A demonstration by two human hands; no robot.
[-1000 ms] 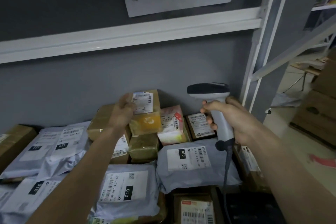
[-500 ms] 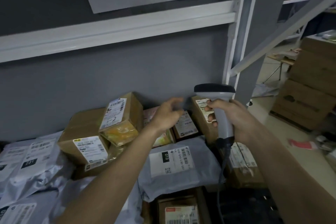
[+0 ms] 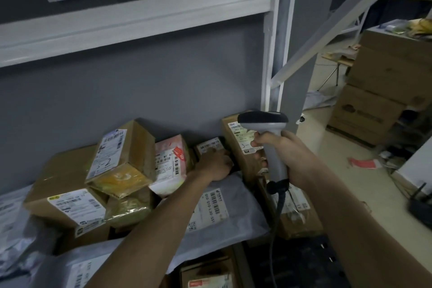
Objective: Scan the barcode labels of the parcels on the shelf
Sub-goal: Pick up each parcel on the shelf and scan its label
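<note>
My right hand [image 3: 284, 155] grips the handle of a grey barcode scanner [image 3: 268, 133], its dark head pointing left over the parcels. My left hand [image 3: 216, 165] rests with fingers closed on a small dark parcel [image 3: 210, 146] with a white label at the back of the shelf. To its right stands a tall brown box [image 3: 236, 140] with a label. To its left lie a pink-and-white parcel [image 3: 169, 161] and a tilted brown box with a yellow end [image 3: 121, 159]. A grey poly bag [image 3: 224, 208] lies under my left forearm.
More brown boxes [image 3: 63, 192] and grey bags crowd the shelf's left side. A white shelf upright [image 3: 272, 54] stands right of the parcels. Stacked cardboard cartons [image 3: 378, 91] sit on the floor at right. The scanner's cable [image 3: 274, 229] hangs down in front.
My left hand let go of the yellow-ended box, moved right and came down onto the small dark parcel at the back. The view swung right; the scanner stayed in my right hand.
</note>
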